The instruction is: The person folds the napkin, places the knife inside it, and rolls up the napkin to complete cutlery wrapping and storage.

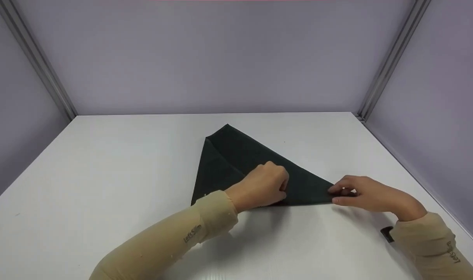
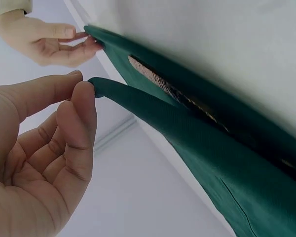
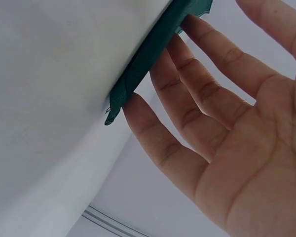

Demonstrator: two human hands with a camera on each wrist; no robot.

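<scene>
Table (image 1: 104, 175): a white surface inside a booth of lilac walls; it carried the cloth right of its centre.
Cloth (image 1: 236, 159): dark green, already folded into a flat triangle, its peak toward the far side and its long edge along the near side. In the left wrist view at least two layers showed, the upper one lifted clear of the lower, with a patterned patch between them.
Progress: judged from the layered triangle, the first folds looked done; the near edge was still being worked and the two layers were not yet laid flush.
Left hand (image 1: 261, 186): it sat at the middle of the near edge, thumb and forefinger (image 2: 84, 101) closed in a pinch on the tip of the upper layer, the other fingers loosely curled.
Right hand (image 1: 370, 196): at the cloth's right corner; fingers (image 3: 187, 106) nearly straight under that corner with the thumb over it, a light pinch and no fist.
</scene>
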